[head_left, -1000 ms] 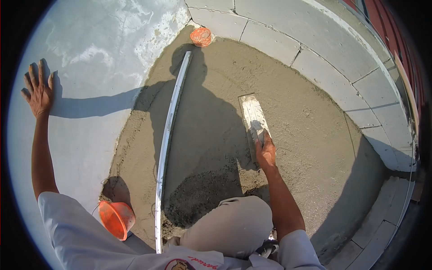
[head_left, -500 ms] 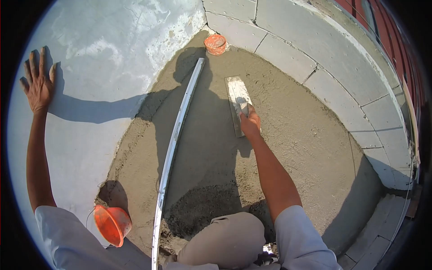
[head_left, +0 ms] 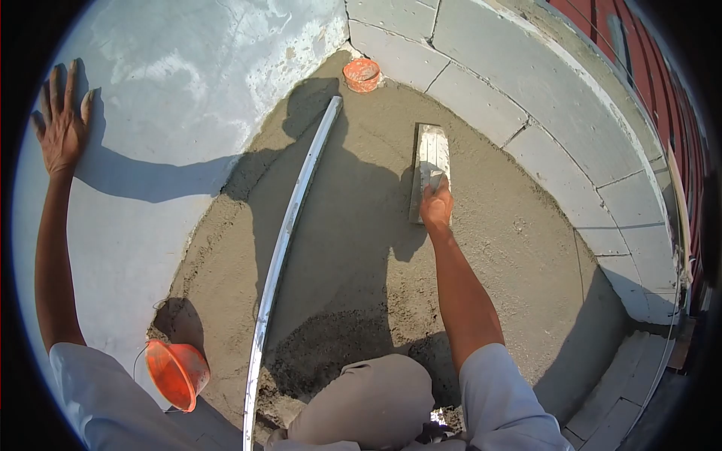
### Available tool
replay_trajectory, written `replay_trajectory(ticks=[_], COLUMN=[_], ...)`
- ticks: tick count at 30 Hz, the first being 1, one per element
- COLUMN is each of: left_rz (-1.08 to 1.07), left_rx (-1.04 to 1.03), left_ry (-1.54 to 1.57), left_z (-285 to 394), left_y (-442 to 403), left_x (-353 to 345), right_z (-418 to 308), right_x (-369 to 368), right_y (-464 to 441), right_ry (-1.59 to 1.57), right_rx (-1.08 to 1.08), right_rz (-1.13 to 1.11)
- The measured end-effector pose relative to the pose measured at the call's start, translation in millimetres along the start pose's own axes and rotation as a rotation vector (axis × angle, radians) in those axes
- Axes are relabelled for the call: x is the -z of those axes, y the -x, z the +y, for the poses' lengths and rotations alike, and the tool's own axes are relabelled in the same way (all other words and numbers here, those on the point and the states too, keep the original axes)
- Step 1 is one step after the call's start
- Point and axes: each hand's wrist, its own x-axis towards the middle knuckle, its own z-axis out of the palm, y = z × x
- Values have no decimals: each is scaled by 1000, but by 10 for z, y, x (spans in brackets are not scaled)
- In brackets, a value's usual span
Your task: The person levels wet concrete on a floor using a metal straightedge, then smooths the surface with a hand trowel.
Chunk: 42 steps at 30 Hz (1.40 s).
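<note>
My right hand [head_left: 437, 204] is closed around the handle of a rectangular plastering trowel [head_left: 432, 154], whose flat blade rests on wet grey mortar [head_left: 489, 218]. The blade points away from me, nearly straight ahead. At the far left, my left hand [head_left: 63, 135] lies flat with its fingers spread against a smooth grey wall [head_left: 150, 225]. Between the two hands, a long metal straightedge [head_left: 289, 218] lies across the mortar from near my knee toward the far corner.
An orange bucket [head_left: 177, 374] lies tipped at the lower left. A small orange tub [head_left: 362, 75] stands in the far corner. A pale block wall [head_left: 481, 105] curves round the right side. Rougher, darker mortar [head_left: 331, 346] lies by my knee.
My right hand has moved the trowel to the right over the mortar and turned its blade from tilting left to nearly straight. My left hand stays on the wall.
</note>
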Motion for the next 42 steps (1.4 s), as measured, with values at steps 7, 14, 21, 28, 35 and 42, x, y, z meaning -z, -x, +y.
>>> replay_trajectory(ticks=[7,14,21,28,35,42], left_rz=[-413,-390,-357,761,-396,741], left_rx=[43,45,43,-74,31,-60], left_ry=[-311,-318,-353,630,-345,609], left_z=[-3,-13,-15,-11,12,18], left_y=[-13,-20,-3,4,-1,-11], left_x=[257,182,106,-695,215,-1022], right_z=[136,152,230,231,292,-21], right_x=[117,84,-211,-134,-243,-124], right_y=[-33,-97,-66,327,555,1007], right_ry=[65,85,-11,-41,44,-140], right_rx=[-13,51,90,150,323,10], right_rz=[4,-60,-147,-147,-324,-318])
